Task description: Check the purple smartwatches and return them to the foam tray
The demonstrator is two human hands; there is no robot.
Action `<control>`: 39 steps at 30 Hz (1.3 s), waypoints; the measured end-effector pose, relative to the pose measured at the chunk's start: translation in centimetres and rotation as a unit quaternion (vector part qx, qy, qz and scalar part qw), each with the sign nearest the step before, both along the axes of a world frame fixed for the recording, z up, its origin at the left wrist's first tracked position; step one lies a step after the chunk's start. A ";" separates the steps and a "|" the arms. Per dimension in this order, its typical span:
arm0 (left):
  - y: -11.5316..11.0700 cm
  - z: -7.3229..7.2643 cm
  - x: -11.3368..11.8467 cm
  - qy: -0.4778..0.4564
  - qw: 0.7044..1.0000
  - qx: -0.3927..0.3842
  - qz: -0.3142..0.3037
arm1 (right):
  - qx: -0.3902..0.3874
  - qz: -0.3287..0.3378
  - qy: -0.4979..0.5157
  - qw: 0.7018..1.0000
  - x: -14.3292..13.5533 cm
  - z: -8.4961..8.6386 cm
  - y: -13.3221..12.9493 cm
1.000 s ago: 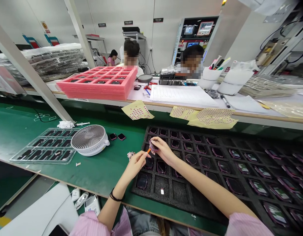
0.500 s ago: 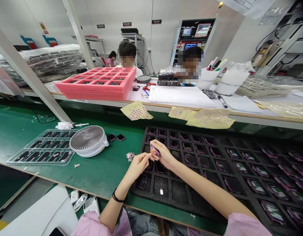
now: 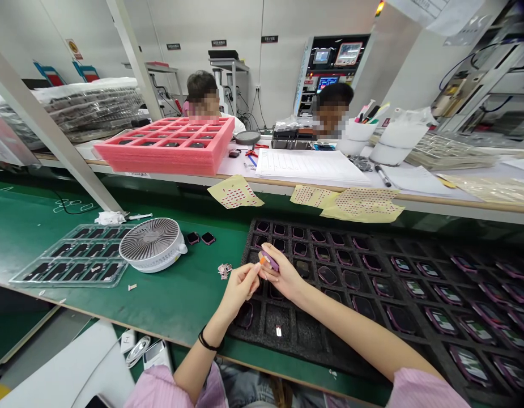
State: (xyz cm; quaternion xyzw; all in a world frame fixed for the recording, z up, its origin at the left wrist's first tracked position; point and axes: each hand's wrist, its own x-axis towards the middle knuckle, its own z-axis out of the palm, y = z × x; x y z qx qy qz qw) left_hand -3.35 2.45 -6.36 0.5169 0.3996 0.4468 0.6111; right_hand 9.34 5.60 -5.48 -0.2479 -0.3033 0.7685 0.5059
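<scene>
My right hand [image 3: 282,275] is wrapped round a small purple watch case [image 3: 269,261], held above the left part of a black foam tray [image 3: 282,343]. The fingers of my left hand [image 3: 240,283] are pinched on a small orange piece [image 3: 262,260] at the case's left side. Many dark, purple-rimmed watch cases [image 3: 401,319] sit in the tray's compartments. One front compartment holds a small white and red strip [image 3: 278,330]. A heap of small pale strips [image 3: 224,270] lies on the green table left of my hands.
A round white fan [image 3: 151,243] stands left, beside a clear plastic tray [image 3: 113,276] of black parts. Two watch cases [image 3: 208,238] lie behind the heap. A shelf edge [image 3: 278,184] with yellow label sheets [image 3: 235,192] and a pink foam tray [image 3: 160,161] runs behind. Two people face this way beyond it.
The purple case has tilted slightly in my right hand, and both hands stay close together. A person behind the shelf has moved to the left.
</scene>
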 end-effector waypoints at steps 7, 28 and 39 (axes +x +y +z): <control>0.7 0.9 0.2 0.023 0.998 0.006 0.050 | 0.054 -0.027 -0.152 0.986 -0.5 -1.1 -0.1; 2.5 -2.8 -7.6 0.478 0.869 0.059 0.112 | 0.300 -0.107 -0.665 0.676 4.8 -3.1 3.3; 1.8 -1.0 -4.4 0.356 0.920 0.112 0.116 | 0.259 -0.078 -0.670 0.691 6.9 -4.5 2.6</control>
